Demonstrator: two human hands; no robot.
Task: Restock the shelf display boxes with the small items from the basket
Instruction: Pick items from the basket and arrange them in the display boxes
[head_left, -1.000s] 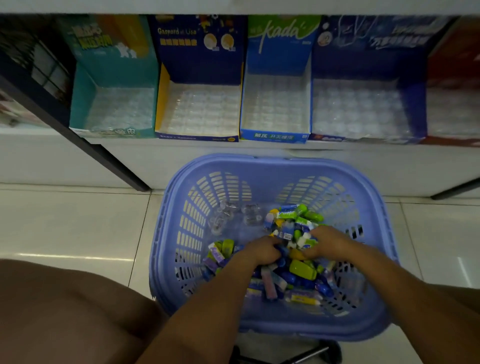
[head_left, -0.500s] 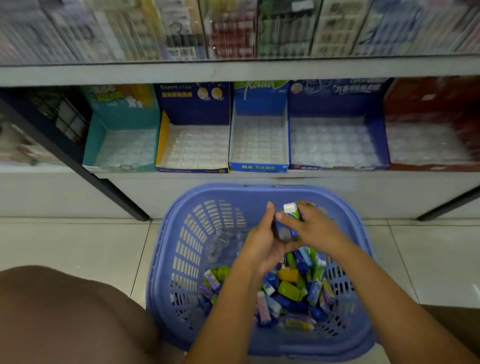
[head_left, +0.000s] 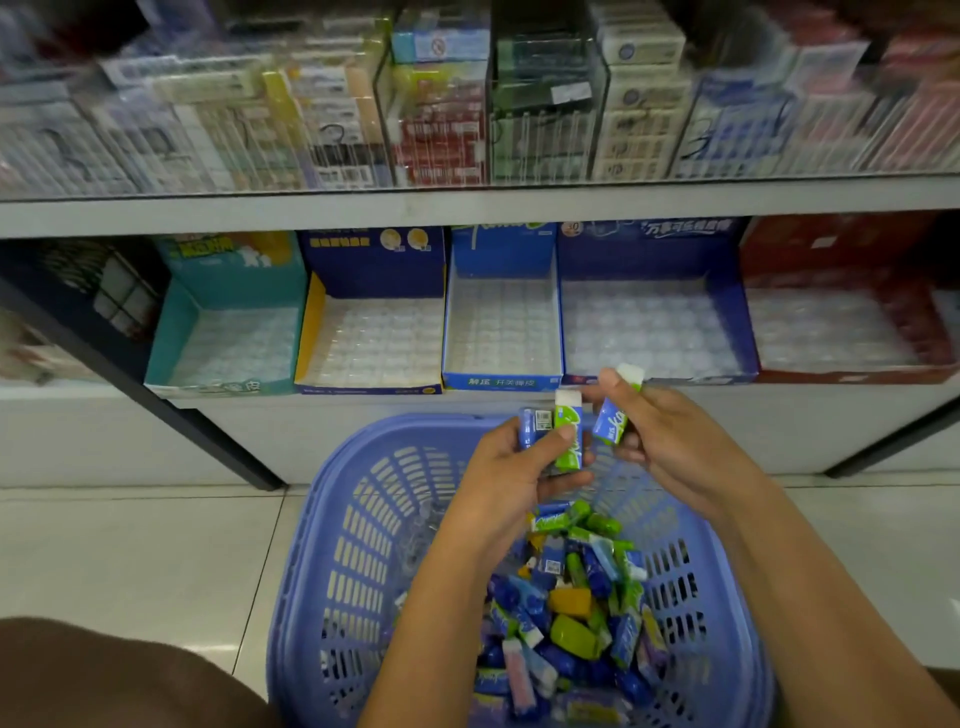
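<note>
Head view. The left hand (head_left: 511, 467) is raised above the lavender slotted plastic basket (head_left: 358, 545). Its grip is closed on two pieces, with the thumb pressed across a green-sleeved white eraser (head_left: 571, 452) and a blue-wrapped eraser (head_left: 532, 423) tucked just beside it. The right hand (head_left: 675, 441) pinches a blue-sleeved white eraser (head_left: 612, 418) between thumb and fingers. All three pieces stand roughly upright, white ends up. The right hand's piece tilts so that its top leans to the right.

The narrow blue cardboard display box (head_left: 501, 383) on the lower shelf lies straight ahead of and above the left hand's grip. The box's long axis runs away from the person. The right hand's eraser sits just below the seam between that box and the wide dark-blue cardboard display box (head_left: 649, 254). The left hand looks the nearer to the narrow box and the right hand to the wide one.

Both boxes show only a clear plastic tray of small pockets in rows, with no stock in view. Feeding a pocket likely means reaching forward and up and keeping each eraser end-on.

The held erasers are short rectangular blocks in glossy paper sleeves with white script. The heap of mixed wrapped erasers (head_left: 571, 613) lies in the near right half of the basket, well below both hands.
</note>
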